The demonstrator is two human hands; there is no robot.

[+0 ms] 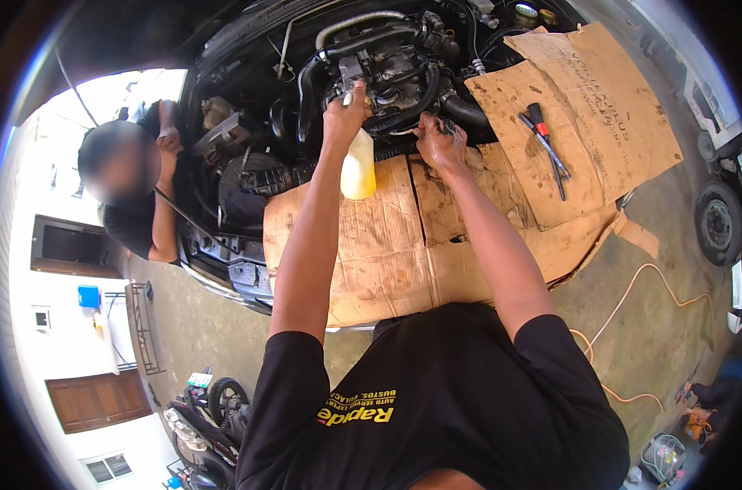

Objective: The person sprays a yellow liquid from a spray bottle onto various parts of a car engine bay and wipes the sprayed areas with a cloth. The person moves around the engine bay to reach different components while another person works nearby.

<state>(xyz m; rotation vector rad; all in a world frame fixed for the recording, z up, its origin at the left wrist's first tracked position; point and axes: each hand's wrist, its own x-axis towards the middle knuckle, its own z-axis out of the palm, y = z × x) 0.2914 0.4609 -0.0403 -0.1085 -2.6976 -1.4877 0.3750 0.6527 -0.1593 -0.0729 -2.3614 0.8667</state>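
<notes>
My left hand [346, 117] is closed around the neck of a spray bottle [359, 167], a translucent one with yellow liquid in its lower part. It holds the bottle upright at the near side of the engine [399, 69]. Just to the right, my right hand [442, 147] is closed close to the engine's hoses. A thin light piece shows by its fingertips, too small to name. Dark smears mark its fingers. Beneath both forearms lies stained cardboard [379, 245] over the front of the car.
On a second cardboard sheet [583, 122] at right lie a brush with a red band [537, 118] and a thin dark tool [546, 149]. Another person [138, 180] leans in from the left. An orange hose [681, 304] runs along the floor; a motorcycle [212, 433] stands lower left.
</notes>
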